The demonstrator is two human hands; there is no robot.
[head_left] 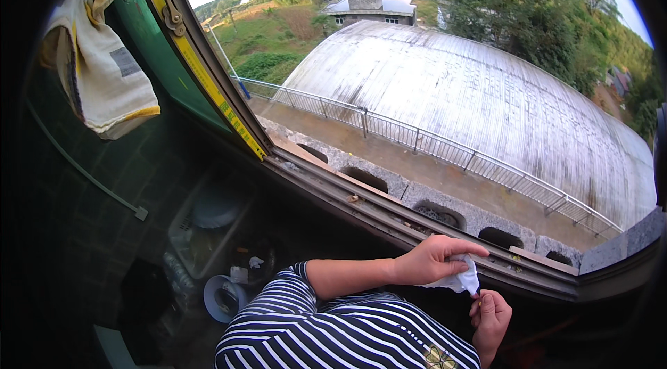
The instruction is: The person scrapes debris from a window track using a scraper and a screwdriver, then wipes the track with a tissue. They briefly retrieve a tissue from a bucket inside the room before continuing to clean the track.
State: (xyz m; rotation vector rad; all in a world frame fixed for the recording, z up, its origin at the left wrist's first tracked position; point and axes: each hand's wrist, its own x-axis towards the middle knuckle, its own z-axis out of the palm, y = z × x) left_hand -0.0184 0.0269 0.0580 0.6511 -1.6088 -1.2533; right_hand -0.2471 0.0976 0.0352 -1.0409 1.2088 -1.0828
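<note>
A crumpled white cloth [464, 280], thin and perhaps a tissue, hangs from my left hand [430, 260]. The thumb grips it from the near side, and the index finger stretches out over its top. Just below and to the right, my right hand [491, 317] has its fingertips pinched together at the cloth's lower tip. A tiny dark bit and a yellow speck show at that pinch, too small to name. Both hands are beside the inner edge of a window's sliding track [417, 228], and the lower folds of the cloth are partly covered by my left hand.
Hollow concrete blocks [365, 179] line the outer sill, with a metal railing [417, 139] beyond. A pale stained cloth [112, 72] hangs at upper left beside the yellow-taped window frame [208, 77]. In the dark below are a small bucket [213, 298] and a plastic basket [200, 259].
</note>
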